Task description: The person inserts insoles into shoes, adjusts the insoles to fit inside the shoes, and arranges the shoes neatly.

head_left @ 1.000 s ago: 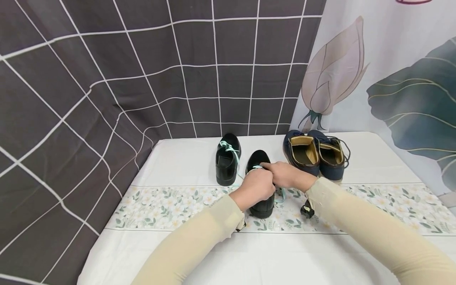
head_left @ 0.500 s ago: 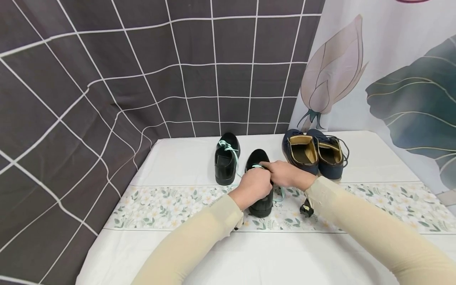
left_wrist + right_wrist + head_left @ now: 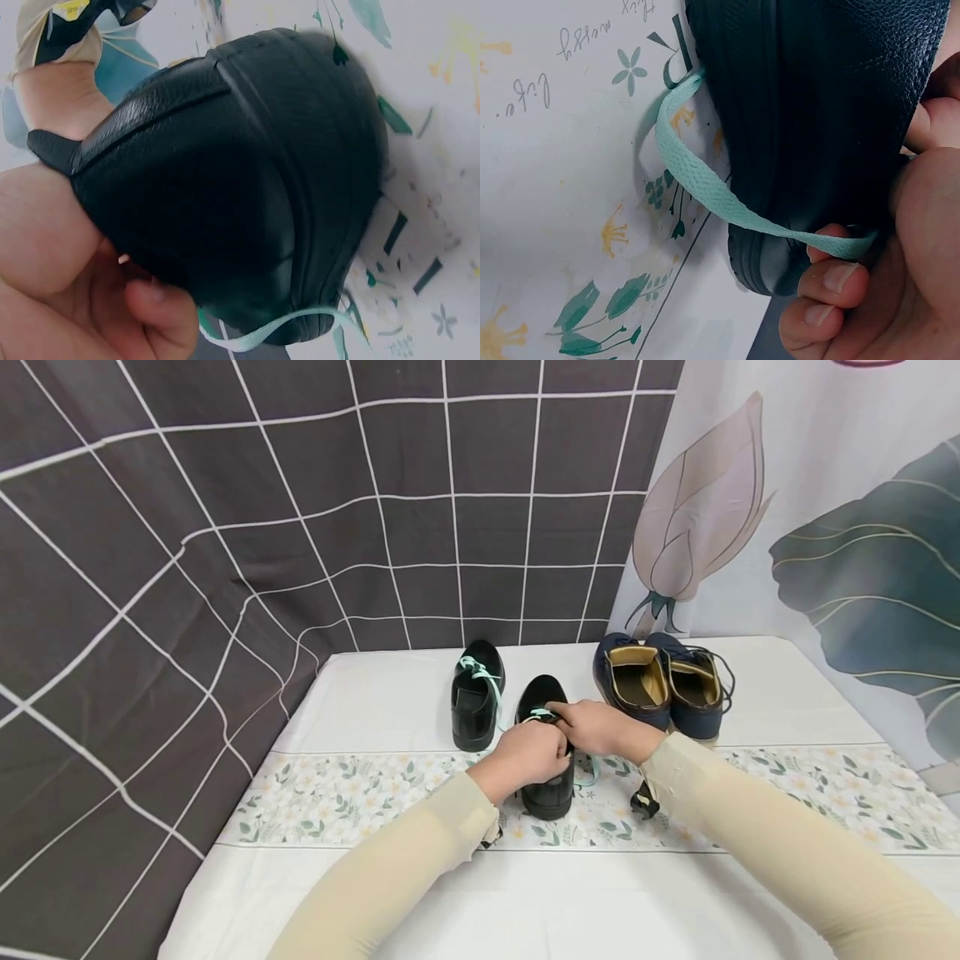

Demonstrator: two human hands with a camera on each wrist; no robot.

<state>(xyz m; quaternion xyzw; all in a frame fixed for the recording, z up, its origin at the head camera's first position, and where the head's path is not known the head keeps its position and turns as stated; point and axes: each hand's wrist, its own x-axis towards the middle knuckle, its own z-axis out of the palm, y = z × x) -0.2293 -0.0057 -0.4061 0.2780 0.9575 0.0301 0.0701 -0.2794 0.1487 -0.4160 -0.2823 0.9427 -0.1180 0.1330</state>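
A black shoe (image 3: 551, 797) with mint-green laces stands toe away on the floral band of the tablecloth, both hands over its opening. My left hand (image 3: 531, 752) has its fingers curled at the left edge of the opening. In the left wrist view a mint shoelace (image 3: 255, 339) runs to those fingers; I cannot tell how much lace they pinch. My right hand (image 3: 596, 727) lies on the shoe's right side, forefinger at the lacing. The right wrist view shows a loop of shoelace (image 3: 697, 184) rising into its curled fingers (image 3: 832, 281). The hands hide most of the opening.
The matching black shoe (image 3: 474, 718) stands to the left and farther back, its lace trailing right. At the back right sits a pair of navy shoes (image 3: 697, 720) with tan linings. Behind the white-covered table (image 3: 375, 702) hangs a dark gridded cloth (image 3: 491, 531).
My left hand has shifted slightly left and back toward the body, uncovering more of the shoe's lacing. The right hand and the shoes stay put.
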